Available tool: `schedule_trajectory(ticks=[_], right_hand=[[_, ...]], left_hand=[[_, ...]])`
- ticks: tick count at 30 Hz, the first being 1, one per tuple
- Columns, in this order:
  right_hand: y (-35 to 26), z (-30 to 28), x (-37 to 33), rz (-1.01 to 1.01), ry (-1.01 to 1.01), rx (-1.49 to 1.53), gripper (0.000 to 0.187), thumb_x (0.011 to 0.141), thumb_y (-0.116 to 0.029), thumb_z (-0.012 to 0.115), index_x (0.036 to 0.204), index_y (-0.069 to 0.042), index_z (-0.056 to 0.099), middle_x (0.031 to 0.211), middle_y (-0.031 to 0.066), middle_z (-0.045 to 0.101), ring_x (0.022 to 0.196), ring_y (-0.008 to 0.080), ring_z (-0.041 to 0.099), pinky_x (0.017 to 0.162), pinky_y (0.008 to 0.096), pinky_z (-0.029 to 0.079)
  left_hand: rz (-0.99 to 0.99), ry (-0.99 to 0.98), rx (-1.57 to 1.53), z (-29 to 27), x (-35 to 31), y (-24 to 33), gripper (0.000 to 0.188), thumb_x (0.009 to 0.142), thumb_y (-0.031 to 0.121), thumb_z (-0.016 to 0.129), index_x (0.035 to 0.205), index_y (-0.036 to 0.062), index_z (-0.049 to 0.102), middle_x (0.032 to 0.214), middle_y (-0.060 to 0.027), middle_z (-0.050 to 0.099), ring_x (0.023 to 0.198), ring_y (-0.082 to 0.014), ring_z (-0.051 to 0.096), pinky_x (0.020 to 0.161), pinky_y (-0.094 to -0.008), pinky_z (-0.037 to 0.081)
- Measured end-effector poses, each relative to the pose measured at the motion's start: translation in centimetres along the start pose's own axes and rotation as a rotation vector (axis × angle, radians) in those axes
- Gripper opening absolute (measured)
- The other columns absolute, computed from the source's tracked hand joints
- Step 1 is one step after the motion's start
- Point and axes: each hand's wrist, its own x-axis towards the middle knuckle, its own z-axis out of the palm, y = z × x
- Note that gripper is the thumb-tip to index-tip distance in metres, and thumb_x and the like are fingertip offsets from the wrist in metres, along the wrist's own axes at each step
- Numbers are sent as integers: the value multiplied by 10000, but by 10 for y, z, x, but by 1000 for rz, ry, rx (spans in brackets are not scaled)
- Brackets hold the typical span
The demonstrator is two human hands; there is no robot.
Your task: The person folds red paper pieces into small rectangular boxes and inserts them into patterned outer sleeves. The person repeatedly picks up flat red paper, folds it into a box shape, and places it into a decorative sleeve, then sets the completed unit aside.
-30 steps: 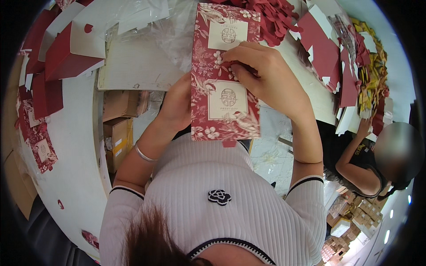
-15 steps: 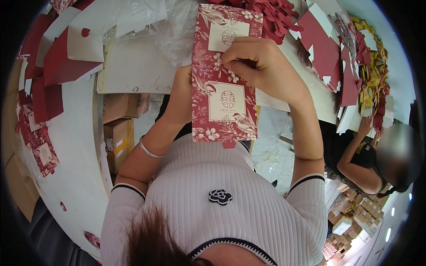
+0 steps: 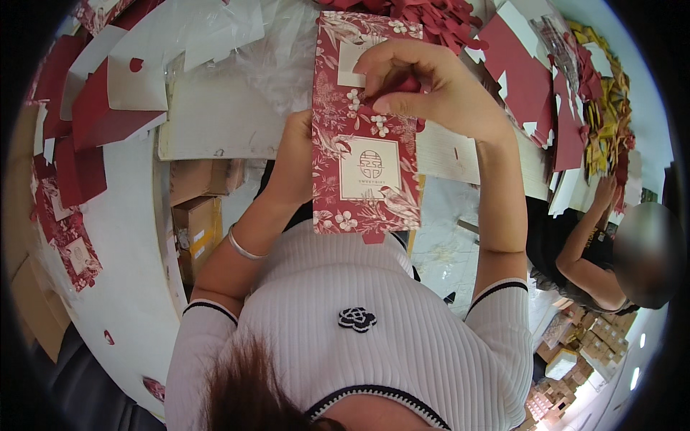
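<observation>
Prob. a small packaging workshop: white worktables [image 3: 129, 251] w/ part-folded red gift boxes [image 3: 111, 126] on L, clear plastic film [image 3: 277, 72] at far side, heap of red die-cut card pcs. [image 3: 435, 18] just R of it, flat red box blanks [image 3: 514, 72] & gold-yellow packets [image 3: 609, 108] farther R. Co-worker [image 3: 582, 248] at R, hands near the packets. Brown cartons [image 3: 602, 337] stacked near R, another taped ctn. [image 3: 198, 230] below tabletop level, L.
</observation>
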Motion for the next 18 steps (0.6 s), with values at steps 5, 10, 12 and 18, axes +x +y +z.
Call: schedule_trajectory(ticks=[5,10,12,18], right_hand=[[2,3,2,-15,13,-123,233,752,72,578,970,-9,560,812,12,569,744,69,530,661,202,438],[10,6,4,-163,-7,-258,214,760,74,573,959,-3,565,800,7,562,745,62,523,658,198,436],[7,5,3,-64,-6,-143,222,761,62,583,973,-3,568,807,15,566,728,59,523,641,190,434],[-3,-2,-8,42,101,32,222,791,20,577,1012,-4,572,834,30,586,696,51,538,591,169,420]], left_hand=[[-101,-32,-240,9,4,-11,139,827,65,540,911,-34,591,872,-99,628,721,-160,627,633,-281,526],[-138,7,-211,12,7,-12,138,830,52,527,906,-45,588,870,-92,623,731,-135,614,625,-265,512],[-142,29,-247,16,4,-6,144,824,52,533,904,-57,583,872,-89,622,725,-129,606,614,-260,500],[-124,-100,989,-23,-12,10,208,731,106,631,917,22,592,871,-105,613,735,-158,586,627,-258,464]])
